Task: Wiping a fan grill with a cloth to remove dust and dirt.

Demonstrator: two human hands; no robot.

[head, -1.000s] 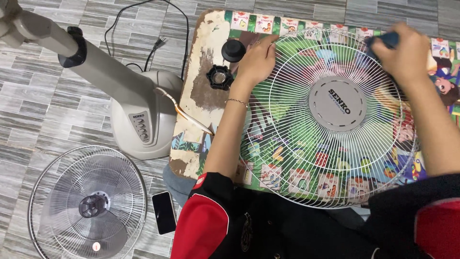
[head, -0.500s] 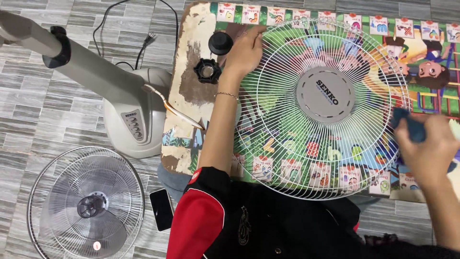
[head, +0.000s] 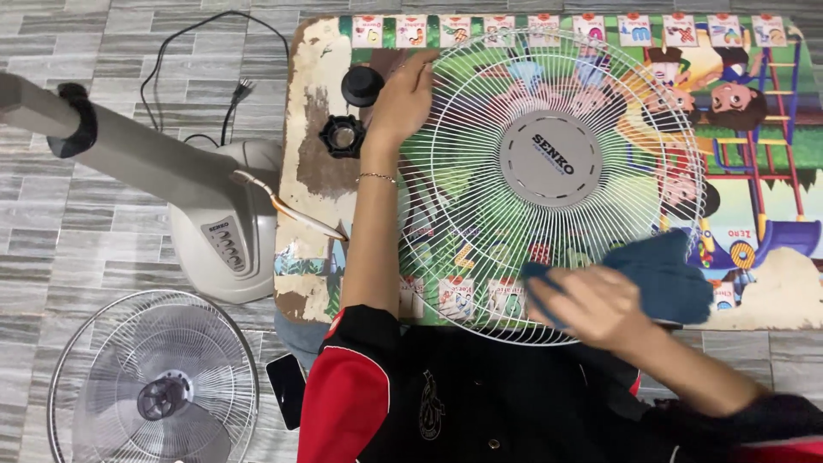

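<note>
A white wire fan grille with a grey round centre cap lies flat on a low table covered in a colourful cartoon print. My left hand presses on the grille's upper left rim. My right hand holds a dark blue cloth against the grille's lower right rim, near the table's front edge.
Two black round fan knobs sit on the table's worn left part. A grey fan stand with its pole leans on the tiled floor at left. Another grille with blades and a black phone lie at the lower left.
My right hand with the blue cloth has swept along the grille's rim from the top right, down the right side, to the bottom. The left hand stays on the rim.
</note>
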